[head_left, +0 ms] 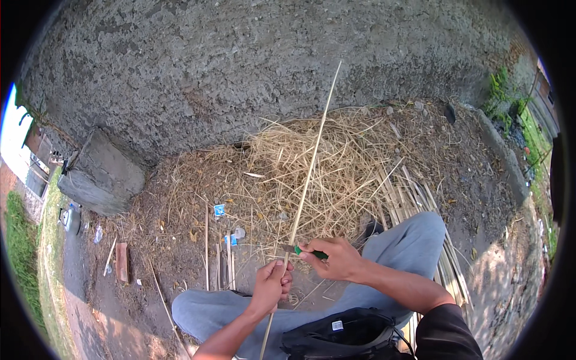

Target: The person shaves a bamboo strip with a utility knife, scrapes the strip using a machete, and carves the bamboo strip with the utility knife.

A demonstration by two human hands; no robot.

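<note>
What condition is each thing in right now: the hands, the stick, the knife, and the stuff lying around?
Left hand: closed around the stick.
Right hand: closed on the knife.
Stick: long, thin, tilted up toward the wall.
Knife: green handle, blade against the stick.
Shavings: loose, heaped by the wall.
Slats: lying bundled on the ground.

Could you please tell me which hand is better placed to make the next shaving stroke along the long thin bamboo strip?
The right hand: it holds the green-handled knife with the blade at the long thin bamboo strip, while the left hand grips the strip below.
</note>
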